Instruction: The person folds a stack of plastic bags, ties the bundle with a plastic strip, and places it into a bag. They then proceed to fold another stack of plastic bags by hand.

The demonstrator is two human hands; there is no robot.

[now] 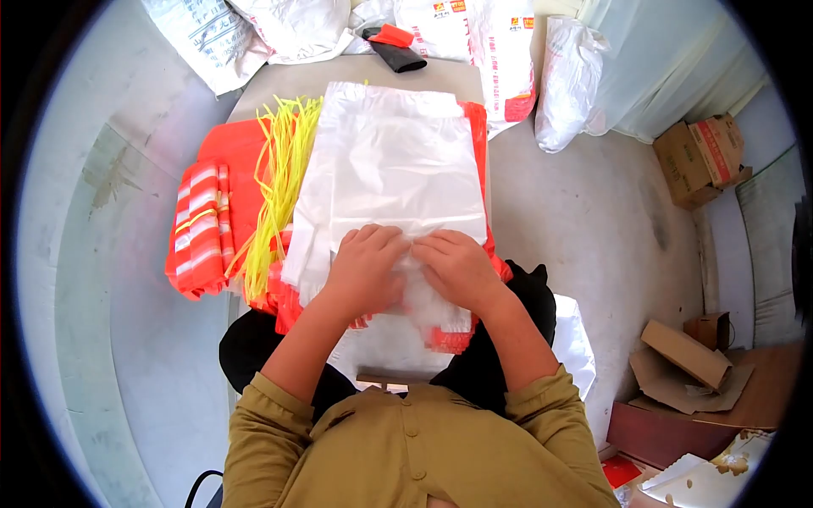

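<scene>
A stack of clear-white plastic bags (398,161) lies flat over red plastic on the table in front of me. My left hand (368,267) rests on the near part of the stack, its fingers bent and close together at the plastic. Beside it, my right hand (457,267) also touches the bags, fingers curled against the sheet. What either hand pinches is too small to tell. Yellow strips (284,178) run along the left side of the stack. Below my right hand hangs a crumpled clear piece with a red edge (449,340).
A tied red-and-white bundle (201,224) sits at the table's left. White sacks (296,30) and a black-and-red roll (395,51) are at the far edge. Cardboard boxes (699,161) stand on the floor at right, with opened cardboard (686,372) nearer.
</scene>
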